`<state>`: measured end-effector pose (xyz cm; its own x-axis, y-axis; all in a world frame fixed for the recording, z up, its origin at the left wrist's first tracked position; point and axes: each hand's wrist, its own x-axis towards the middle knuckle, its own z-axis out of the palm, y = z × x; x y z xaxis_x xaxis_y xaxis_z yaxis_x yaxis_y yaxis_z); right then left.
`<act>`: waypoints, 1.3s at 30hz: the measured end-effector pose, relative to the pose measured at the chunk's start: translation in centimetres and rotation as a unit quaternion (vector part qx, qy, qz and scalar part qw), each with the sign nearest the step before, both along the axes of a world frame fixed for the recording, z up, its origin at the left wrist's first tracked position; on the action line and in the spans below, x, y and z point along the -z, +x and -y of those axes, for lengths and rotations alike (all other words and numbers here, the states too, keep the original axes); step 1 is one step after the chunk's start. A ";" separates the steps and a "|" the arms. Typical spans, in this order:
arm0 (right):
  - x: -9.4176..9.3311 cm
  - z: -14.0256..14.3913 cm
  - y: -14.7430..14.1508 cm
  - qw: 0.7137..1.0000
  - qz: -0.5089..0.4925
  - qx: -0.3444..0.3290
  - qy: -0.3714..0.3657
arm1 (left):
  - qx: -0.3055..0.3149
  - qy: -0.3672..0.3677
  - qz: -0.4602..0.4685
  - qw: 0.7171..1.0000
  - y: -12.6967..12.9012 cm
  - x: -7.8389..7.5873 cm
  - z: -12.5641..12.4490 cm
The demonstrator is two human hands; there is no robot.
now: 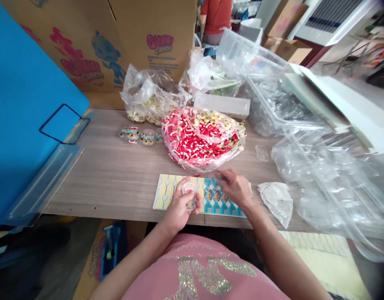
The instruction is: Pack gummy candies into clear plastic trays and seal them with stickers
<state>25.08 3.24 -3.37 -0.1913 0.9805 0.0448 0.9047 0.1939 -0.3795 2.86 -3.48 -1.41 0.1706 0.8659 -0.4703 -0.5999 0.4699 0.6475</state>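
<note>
My left hand is closed around a small clear plastic cup, and a few candy pieces show inside it. Beneath it lies a sheet of stickers, pale yellow backing on the left and blue printed labels on the right. Over the blue labels hovers my right hand, its fingers bent and smeared by motion, so whether they pinch anything is unclear. Just beyond both hands rests an open clear bag of red, white and yellowish gummy candies. One red piece lies at the sheet's upper edge.
Several labelled cups stand left of the candy bag. Behind are another candy bag, a white box and a large carton. Clear plastic trays and crumpled white paper occupy the right. A person in red stands beyond.
</note>
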 end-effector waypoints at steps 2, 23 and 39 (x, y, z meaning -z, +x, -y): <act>-0.4 -0.7 2.4 0.996 0.045 0.080 0.025 | 0.010 -0.001 0.015 1.000 -0.3 0.1 0.0; 0.5 0.8 -4.7 0.995 -0.053 -0.081 0.037 | -0.028 0.049 -0.064 0.996 1.4 -0.2 -1.6; 1.7 0.7 -4.9 0.987 -0.013 -0.123 0.105 | -0.027 0.079 -0.071 0.994 1.0 0.7 -2.6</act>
